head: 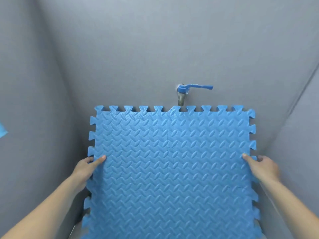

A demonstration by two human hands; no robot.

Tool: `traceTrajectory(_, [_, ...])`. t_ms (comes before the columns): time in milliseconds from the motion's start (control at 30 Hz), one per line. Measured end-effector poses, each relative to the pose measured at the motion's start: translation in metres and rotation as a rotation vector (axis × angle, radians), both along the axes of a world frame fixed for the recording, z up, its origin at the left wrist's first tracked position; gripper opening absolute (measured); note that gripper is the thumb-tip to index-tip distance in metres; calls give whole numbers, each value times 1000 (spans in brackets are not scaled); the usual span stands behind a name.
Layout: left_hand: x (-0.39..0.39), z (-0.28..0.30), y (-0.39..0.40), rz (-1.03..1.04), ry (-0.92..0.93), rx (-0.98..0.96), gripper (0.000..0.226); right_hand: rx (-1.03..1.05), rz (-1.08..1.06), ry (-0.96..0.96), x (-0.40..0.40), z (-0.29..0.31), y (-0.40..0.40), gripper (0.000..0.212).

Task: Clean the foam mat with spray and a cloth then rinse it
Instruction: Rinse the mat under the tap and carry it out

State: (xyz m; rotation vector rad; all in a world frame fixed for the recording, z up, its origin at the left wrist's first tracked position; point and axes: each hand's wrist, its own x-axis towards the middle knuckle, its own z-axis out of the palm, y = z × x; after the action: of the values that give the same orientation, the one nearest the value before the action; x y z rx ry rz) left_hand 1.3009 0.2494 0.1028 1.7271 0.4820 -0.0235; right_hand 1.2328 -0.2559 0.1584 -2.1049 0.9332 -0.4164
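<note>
While the foam mat (172, 166) stands just below the tap (181, 98), left hand (86, 169) and right hand (262, 168) each grip a side edge; the tap's lever (200, 87) points right, nearer the right hand.

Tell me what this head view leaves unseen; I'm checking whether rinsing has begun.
- Tap outlet: the foam mat top edge covers it, so water flow is unclear.
- Left hand and right hand fingers: behind the mat.
- Mat's bottom: cut off by the frame.
- Spray, cloth: not in view.
</note>
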Motion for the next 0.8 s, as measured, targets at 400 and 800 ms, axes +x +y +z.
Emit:
traceTrajectory(400, [7, -29, -10, 83, -148, 46, 67, -914, 503, -201, 106, 160, 143, 58])
traceTrajectory(800, [-12, -15, -42, 96, -217, 8, 61, -933, 372, -122, 96, 158, 157, 57])
